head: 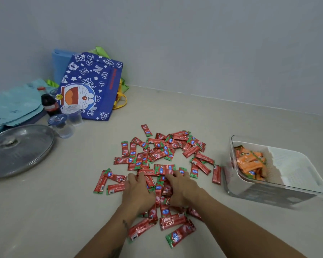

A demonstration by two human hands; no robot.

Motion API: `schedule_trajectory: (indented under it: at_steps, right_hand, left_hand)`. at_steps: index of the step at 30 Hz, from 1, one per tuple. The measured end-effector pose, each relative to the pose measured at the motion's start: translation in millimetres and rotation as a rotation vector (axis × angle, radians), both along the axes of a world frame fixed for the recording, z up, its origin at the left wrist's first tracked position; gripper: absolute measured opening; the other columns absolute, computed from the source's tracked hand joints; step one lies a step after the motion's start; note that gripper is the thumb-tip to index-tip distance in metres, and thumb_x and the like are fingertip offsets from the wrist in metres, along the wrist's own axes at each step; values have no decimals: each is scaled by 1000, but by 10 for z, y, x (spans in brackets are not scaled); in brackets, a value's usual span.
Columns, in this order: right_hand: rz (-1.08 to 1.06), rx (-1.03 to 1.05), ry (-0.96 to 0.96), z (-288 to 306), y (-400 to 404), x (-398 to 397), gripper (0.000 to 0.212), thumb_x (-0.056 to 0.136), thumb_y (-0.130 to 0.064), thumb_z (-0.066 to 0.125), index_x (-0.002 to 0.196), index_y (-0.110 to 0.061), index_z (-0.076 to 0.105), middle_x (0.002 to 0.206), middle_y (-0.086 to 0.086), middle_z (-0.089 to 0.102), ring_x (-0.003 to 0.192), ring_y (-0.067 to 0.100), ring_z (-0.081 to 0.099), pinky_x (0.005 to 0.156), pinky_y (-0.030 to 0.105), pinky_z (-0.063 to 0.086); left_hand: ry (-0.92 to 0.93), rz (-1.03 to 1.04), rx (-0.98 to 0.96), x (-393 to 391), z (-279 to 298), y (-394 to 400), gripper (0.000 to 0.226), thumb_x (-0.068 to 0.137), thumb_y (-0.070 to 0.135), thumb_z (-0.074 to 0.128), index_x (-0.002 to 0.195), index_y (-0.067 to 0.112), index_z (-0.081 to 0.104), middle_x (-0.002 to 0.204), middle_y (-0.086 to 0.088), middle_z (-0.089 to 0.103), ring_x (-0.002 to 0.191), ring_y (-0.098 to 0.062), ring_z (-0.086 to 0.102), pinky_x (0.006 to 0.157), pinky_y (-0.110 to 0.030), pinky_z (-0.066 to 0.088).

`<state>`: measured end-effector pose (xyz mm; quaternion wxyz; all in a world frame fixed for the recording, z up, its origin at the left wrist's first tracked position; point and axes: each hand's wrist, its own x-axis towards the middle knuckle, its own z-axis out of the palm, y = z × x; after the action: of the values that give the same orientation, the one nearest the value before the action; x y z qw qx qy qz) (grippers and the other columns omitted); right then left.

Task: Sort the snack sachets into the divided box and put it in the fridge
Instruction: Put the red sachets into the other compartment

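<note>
Several red snack sachets [162,159] with green ends lie scattered in a loose pile on the beige counter. My left hand [138,190] and my right hand [183,189] rest palm-down on the near part of the pile, side by side, fingers curled over a bunch of red sachets between them. At the right stands the clear divided box [268,194]. Orange sachets [250,162] fill its left compartment, and a white perforated insert [295,164] takes up its right part.
A blue cartoon-print bag [90,86] leans on the wall at the back left. In front of it stand a cola bottle [49,105] and two sealed water cups [61,125]. A glass pot lid [17,149] lies at the far left. Pale blue bags [13,105] lie behind it.
</note>
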<state>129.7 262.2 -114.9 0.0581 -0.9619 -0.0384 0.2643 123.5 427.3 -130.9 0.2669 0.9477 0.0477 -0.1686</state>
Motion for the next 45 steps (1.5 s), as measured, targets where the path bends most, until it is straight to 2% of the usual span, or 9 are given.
schedule_trajectory:
  at_steps: [3,5,12,15,21,25,31,36,45]
  right_hand:
    - [-16,8,-30,2,-69,-83,100,81,-35,73,157,-25,9,161,10,17,148,41,11,114,56,33]
    - [-39,29,-68,-26,-125,-116,98,81,-36,73,156,-26,11,160,10,18,147,38,16,113,54,35]
    - [-59,78,8,58,-144,-23,102,83,-41,68,156,-39,-4,165,10,-10,149,46,-5,117,63,18]
    - [-69,100,75,100,-143,135,92,83,-45,61,156,-40,5,166,7,0,149,46,-4,117,64,15]
    - [-288,244,-62,285,-391,665,78,77,-30,58,151,-30,33,153,10,38,142,41,25,113,59,31]
    - [-329,174,-154,199,-571,1014,79,84,-28,60,154,-23,24,159,10,26,146,39,17,117,57,26]
    - [-266,121,-111,-42,-737,1381,90,87,-31,57,158,-29,3,167,6,-8,151,37,-4,119,62,8]
    - [-92,73,-148,-149,-497,1282,88,87,-48,58,157,-27,10,167,4,3,151,35,1,118,64,9]
    - [-152,246,-141,-32,-358,767,82,85,-29,58,156,-23,17,164,-1,17,150,28,10,119,60,11]
  left_hand:
    - [24,-66,177,50,-64,-92,105,78,62,61,154,29,-4,160,-12,-7,146,-40,-1,118,-54,11]
    - [52,-121,219,102,-72,-135,108,78,63,61,154,31,-8,162,-10,-11,147,-40,-3,117,-55,7]
    - [13,-197,252,261,-20,-187,92,85,51,62,154,29,4,161,-8,2,145,-37,8,115,-51,25]
    - [6,-210,245,324,-11,-215,88,84,41,64,153,29,10,160,-7,9,144,-35,12,114,-50,29]
    - [-211,-245,175,521,-9,-207,62,81,45,52,139,30,35,140,-1,34,131,-23,27,111,-43,31]
    - [-209,-266,114,721,-70,-279,65,85,40,55,145,32,32,146,1,30,135,-20,26,115,-47,27]
    - [-141,-340,258,868,-216,-321,76,82,48,50,150,39,18,158,4,8,145,-24,8,118,-53,12]
    - [-256,-313,210,916,-309,-270,66,78,42,50,142,36,35,150,6,26,134,-19,24,110,-46,30]
    - [-366,-293,97,821,-312,-187,49,90,29,57,138,26,48,142,8,37,129,-12,33,112,-35,31]
